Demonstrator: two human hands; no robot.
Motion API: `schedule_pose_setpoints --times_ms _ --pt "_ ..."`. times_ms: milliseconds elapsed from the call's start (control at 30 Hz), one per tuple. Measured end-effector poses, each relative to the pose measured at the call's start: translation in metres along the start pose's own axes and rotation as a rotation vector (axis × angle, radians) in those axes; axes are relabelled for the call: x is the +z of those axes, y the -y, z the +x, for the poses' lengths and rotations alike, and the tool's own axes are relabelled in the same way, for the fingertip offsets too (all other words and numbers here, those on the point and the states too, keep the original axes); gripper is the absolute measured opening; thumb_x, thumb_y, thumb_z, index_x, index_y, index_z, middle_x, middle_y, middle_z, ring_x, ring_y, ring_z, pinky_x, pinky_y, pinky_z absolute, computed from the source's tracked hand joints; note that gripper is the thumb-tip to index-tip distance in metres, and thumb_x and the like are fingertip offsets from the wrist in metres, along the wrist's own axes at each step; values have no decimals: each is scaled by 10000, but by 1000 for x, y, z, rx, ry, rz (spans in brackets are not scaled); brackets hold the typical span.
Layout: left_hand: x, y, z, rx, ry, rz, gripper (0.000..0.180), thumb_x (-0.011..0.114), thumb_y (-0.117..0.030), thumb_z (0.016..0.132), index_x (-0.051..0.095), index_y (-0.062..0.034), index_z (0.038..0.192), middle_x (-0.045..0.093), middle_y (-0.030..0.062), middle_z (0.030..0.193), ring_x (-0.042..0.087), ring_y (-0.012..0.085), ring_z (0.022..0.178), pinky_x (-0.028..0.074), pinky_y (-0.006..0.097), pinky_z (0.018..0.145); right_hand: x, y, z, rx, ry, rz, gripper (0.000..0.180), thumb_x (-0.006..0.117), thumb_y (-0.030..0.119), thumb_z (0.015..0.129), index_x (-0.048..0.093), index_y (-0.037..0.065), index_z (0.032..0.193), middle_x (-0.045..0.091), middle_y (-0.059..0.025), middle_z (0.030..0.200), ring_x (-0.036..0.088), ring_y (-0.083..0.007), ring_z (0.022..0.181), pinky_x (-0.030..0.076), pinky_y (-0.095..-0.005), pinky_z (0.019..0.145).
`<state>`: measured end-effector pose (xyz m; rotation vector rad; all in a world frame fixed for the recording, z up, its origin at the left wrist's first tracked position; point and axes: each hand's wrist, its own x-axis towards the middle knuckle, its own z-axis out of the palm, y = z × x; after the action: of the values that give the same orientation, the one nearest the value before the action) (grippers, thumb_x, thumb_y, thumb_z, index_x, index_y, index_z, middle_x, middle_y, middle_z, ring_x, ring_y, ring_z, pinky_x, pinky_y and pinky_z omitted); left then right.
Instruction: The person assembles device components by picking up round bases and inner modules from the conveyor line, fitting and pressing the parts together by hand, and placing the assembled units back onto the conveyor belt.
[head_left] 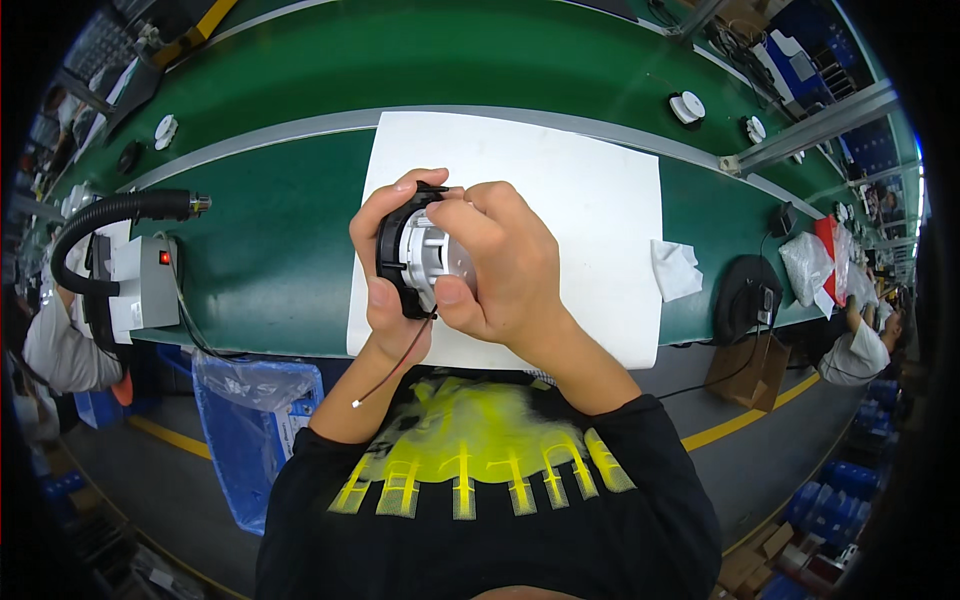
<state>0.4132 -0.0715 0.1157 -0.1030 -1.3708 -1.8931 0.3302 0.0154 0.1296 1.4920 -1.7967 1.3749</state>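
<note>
Above a white sheet [590,250], both hands grip a round unit with a black ring-shaped frame [389,262] and a white-and-grey round body [424,252]. My left hand [366,228] wraps around the black frame from the left, its thumb at the lower edge. My right hand [522,262] closes on the body from the right, with thumb and fingers on its rim. The unit is tilted on its side. A thin dark-red cable [402,361] with a small white connector [356,404] dangles from its bottom over my left wrist.
Left stands a grey box [148,285] with a red switch, beside a black flexible hose [110,208]. A crumpled white cloth [678,270] and a black round device [745,300] lie right. White round units [687,107] rest on the green belt [450,60] beyond. Below is a blue bin [235,440].
</note>
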Motion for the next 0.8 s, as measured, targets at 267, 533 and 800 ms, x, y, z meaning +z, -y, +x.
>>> schedule_pose_setpoints --times_ms 267,533,800 --pt "5 5 -1 -50 59 87 730 408 -658 930 350 -97 1392 412 220 1373 516 281 1169 418 439 1017 -15 -4 -3 -72 53 -169 428 475 471 960 605 96 1117 588 -157 922 610 -269 693 476 -336 517" --pt "14 -17 -23 -307 91 64 987 438 -806 840 189 -145 1530 280 150 1544 330 304 1416 303 461 1145 -12 -6 -1 -192 27 36 471 368 514 979 644 275 1278 471 -258 1400 359 -437 1367 144 -570 1128" --pt "-4 -10 -36 -243 115 101 947 472 -606 891 97 -24 1537 240 208 1530 306 322 1403 262 467 1141 8 -10 -8 -73 39 319 530 314 521 984 653 240 1280 393 -250 1497 327 -484 1386 212 -667 1081"
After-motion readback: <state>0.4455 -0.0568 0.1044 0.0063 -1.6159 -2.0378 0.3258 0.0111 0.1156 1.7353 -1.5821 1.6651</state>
